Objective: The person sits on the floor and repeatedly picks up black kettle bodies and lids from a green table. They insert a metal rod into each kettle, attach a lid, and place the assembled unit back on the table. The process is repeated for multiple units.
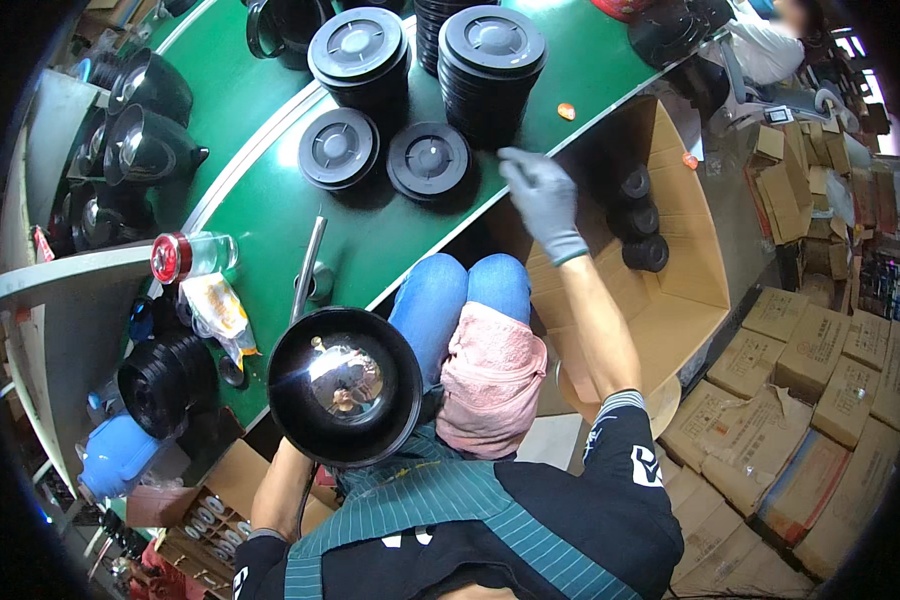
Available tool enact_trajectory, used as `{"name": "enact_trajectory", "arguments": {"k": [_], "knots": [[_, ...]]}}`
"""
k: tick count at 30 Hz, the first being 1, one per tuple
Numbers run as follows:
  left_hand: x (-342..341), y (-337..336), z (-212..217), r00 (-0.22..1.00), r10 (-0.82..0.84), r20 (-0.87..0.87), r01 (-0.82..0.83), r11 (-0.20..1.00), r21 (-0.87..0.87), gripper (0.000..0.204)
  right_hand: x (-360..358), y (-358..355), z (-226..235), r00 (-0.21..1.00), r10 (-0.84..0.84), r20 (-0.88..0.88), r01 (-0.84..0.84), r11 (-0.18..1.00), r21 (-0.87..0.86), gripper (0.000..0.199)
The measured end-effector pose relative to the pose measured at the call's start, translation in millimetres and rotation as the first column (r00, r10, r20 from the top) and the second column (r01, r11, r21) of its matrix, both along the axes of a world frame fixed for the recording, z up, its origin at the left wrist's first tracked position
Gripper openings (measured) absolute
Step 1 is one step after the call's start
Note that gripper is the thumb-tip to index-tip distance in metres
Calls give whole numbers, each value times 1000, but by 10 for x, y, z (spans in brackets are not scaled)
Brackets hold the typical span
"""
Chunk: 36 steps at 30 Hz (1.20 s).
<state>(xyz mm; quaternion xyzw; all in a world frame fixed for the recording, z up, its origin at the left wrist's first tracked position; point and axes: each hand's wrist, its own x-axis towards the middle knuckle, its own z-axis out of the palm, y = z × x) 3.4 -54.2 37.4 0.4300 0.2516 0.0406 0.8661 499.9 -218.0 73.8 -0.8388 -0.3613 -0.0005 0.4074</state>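
Note:
A round black bowl-shaped housing [385, 410] with a shiny domed metal centre faces up in front of my lap, at the left. My left forearm [283, 485] runs up beneath it, and the housing hides that hand and its fingers. My right hand [545, 200], in a grey glove, is over the table's near edge, fingers partly bent and apart, with nothing seen in them. Just beyond are a tall stack of black ridged discs [493, 45], a second stack [358, 50] and two lower disc piles [338, 148] [428, 160]. A metal rod [310, 262] reaches behind the housing.
An open cardboard box [695, 265] at the right holds several black round parts [638, 218]. A red-lidded jar [175, 257] and a plastic bag [215, 310] are on the green table [260, 225]. Black kettle-like pots [145, 145] line the left; cartons [750, 440] fill the right.

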Motion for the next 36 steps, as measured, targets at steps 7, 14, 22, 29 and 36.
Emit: {"name": "enact_trajectory", "arguments": {"k": [7, 14, 22, 29, 36], "knots": [[-150, -75, -24, 998, -23, 60, 25, 999, -37, 100, -204, 794, -2, 996, 77, -49, -84, 980, -181, 25], [-281, -188, -137, 989, -60, 137, 71, 995, -77, 104, -315, 958, 95, 998, -30, -47, 9, 922, -388, 22], [-177, -134, 113, 955, -242, 170, 227, 969, 101, 125, -399, 1124, 56, 984, 3, 176, 93, 841, -533, 18], [-85, -160, 202, 958, -182, 221, 189, 982, -11, 110, -142, 638, 446, 842, 122, -526, -275, 935, -223, 30], [28, -84, 216, 986, -127, 109, 124, 992, 32, 79, -729, 969, 277, 991, -54, 124, 110, 855, -507, 113]]}}
